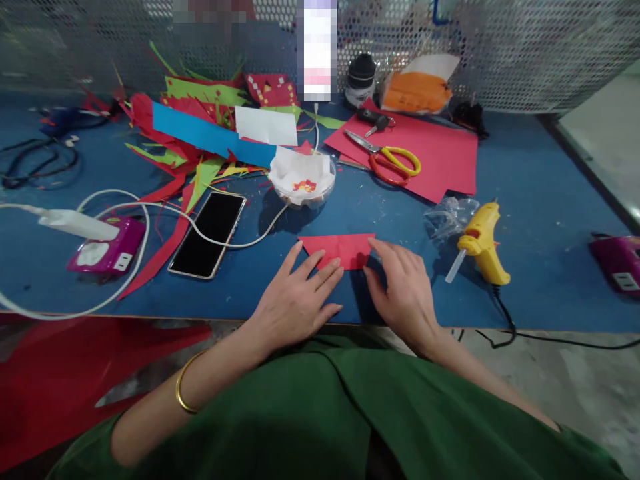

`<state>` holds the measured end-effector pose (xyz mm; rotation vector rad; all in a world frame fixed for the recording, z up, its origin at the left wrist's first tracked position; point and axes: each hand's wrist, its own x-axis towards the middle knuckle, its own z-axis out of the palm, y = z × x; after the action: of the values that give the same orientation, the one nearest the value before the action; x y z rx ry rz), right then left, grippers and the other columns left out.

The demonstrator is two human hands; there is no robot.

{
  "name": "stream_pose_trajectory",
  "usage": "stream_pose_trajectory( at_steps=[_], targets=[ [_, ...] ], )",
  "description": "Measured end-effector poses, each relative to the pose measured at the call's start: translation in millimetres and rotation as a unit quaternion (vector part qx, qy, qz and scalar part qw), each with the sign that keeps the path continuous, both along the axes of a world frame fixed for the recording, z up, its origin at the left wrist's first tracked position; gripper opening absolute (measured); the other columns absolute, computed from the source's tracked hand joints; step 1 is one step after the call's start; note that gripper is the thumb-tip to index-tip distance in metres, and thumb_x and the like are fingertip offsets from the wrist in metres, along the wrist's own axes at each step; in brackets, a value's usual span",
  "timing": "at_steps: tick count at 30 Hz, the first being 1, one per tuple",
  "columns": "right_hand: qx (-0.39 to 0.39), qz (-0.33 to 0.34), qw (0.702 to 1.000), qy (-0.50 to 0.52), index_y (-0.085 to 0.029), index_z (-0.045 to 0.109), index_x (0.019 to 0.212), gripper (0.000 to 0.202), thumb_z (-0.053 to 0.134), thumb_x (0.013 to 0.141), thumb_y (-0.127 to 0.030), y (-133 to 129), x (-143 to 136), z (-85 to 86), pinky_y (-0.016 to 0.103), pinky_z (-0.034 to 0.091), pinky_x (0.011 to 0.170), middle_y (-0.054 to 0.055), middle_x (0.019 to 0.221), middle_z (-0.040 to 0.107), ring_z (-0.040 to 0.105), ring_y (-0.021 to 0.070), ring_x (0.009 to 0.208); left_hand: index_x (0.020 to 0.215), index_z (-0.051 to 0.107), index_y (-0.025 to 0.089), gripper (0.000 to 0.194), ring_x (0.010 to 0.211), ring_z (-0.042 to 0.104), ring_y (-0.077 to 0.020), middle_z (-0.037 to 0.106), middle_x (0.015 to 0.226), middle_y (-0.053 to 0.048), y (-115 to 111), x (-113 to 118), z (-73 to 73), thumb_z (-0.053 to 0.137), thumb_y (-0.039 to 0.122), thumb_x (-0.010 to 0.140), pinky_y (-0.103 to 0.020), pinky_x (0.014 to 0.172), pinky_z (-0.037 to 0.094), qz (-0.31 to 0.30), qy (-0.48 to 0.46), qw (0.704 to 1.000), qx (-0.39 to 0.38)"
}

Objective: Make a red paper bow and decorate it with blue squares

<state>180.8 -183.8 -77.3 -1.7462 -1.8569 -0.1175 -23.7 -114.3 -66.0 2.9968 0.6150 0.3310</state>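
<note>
A folded piece of red paper (345, 248) lies near the front edge of the blue table, its long straight side facing away from me. My left hand (300, 297) rests on its left part, fingers spread and pressing it flat. At the right end, my right hand (403, 287) grips the paper between thumb and index finger, the other fingers curled beside them. Just beyond the paper stands a clear bowl (327, 190) lined with white paper, with small red and yellow bits inside.
A phone (209, 233), white cable (250, 246) and purple power socket (107, 247) lie left. Scissors (387, 162) and keys (374, 120) sit on red sheets (445, 150). A yellow glue gun (485, 240) lies right. Paper scraps (200, 100) pile up behind.
</note>
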Motion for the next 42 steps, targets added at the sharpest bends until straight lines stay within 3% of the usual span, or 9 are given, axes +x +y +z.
stream_pose_trajectory(
  at_steps=[4,13,20,24,32,35,39,42],
  targets=[
    [-0.006,0.138,0.987,-0.076,-0.005,0.053,0.136,0.039,0.045,0.099,-0.013,-11,-8,-1.4,0.044,0.055,0.093,0.021,0.120,0.073,0.068,0.0275,0.112,0.140,0.055,0.011,0.051,0.136,0.050,-0.0354,0.060,0.145,-0.010,0,0,-1.5,0.049,0.042,0.101,-0.066,0.119,0.026,-0.003,-0.002,1.000,0.011],
    [-0.020,0.177,0.966,-0.189,0.008,0.061,0.125,0.041,0.037,0.093,-0.001,-14,0,3.3,0.046,0.058,0.093,0.027,0.122,0.071,0.068,0.0322,0.115,0.137,0.059,0.011,0.047,0.131,0.055,-0.0373,0.062,0.142,-0.011,-3,-16,1.7,0.050,0.039,0.100,-0.070,0.113,0.032,0.017,-0.012,1.000,0.016],
    [0.003,0.162,0.966,-0.203,0.010,0.063,0.122,0.037,0.043,0.095,-0.004,-16,-2,1.0,0.045,0.060,0.089,0.028,0.120,0.071,0.070,0.0337,0.111,0.131,0.063,0.007,0.052,0.130,0.057,-0.0356,0.067,0.134,-0.016,-7,-8,5.3,0.047,0.045,0.101,-0.065,0.117,0.031,0.031,-0.030,0.999,0.020],
    [0.008,0.141,0.967,-0.211,0.007,0.064,0.122,0.035,0.045,0.098,-0.011,-18,-7,-1.7,0.045,0.059,0.090,0.028,0.121,0.071,0.070,0.0334,0.112,0.138,0.058,0.008,0.059,0.132,0.055,-0.0374,0.060,0.142,-0.016,-7,3,-1.1,0.048,0.051,0.100,-0.065,0.115,0.033,0.040,-0.033,0.998,0.028],
    [-0.006,0.149,0.962,-0.228,0.005,0.064,0.122,0.035,0.045,0.096,-0.007,-21,5,5.1,0.044,0.053,0.096,0.024,0.119,0.073,0.069,0.0310,0.111,0.139,0.058,0.008,0.059,0.130,0.056,-0.0399,0.058,0.144,-0.016,-7,-9,-5.6,0.052,0.050,0.098,-0.066,0.112,0.035,0.053,-0.013,0.997,0.046],
    [-0.033,0.157,0.954,-0.254,-0.001,0.066,0.120,0.033,0.047,0.093,-0.006,-11,6,12.7,0.042,0.051,0.092,0.019,0.107,0.076,0.070,0.0278,0.097,0.136,0.059,0.004,0.062,0.128,0.057,-0.0408,0.060,0.142,-0.019,-8,-7,-4.1,0.056,0.051,0.096,-0.065,0.112,0.036,0.047,-0.015,0.997,0.054],
    [-0.038,0.151,0.943,-0.293,-0.007,0.072,0.106,0.024,0.055,0.089,-0.006,7,-1,20.4,0.039,0.047,0.076,0.014,0.092,0.073,0.065,0.0243,0.077,0.130,0.064,0.009,0.054,0.125,0.060,-0.0384,0.067,0.134,-0.017,-2,-4,-3.2,0.057,0.049,0.096,-0.065,0.112,0.037,0.061,-0.046,0.997,0.004],
    [-0.018,0.151,0.939,-0.310,-0.010,0.074,0.089,0.019,0.056,0.087,-0.004,16,-6,19.3,0.038,0.042,0.070,0.011,0.082,0.070,0.061,0.0223,0.069,0.123,0.068,0.013,0.041,0.124,0.062,-0.0319,0.071,0.128,-0.014,4,-6,-1.8,0.058,0.041,0.096,-0.055,0.109,0.045,0.080,-0.108,0.988,-0.079]
  ],
)
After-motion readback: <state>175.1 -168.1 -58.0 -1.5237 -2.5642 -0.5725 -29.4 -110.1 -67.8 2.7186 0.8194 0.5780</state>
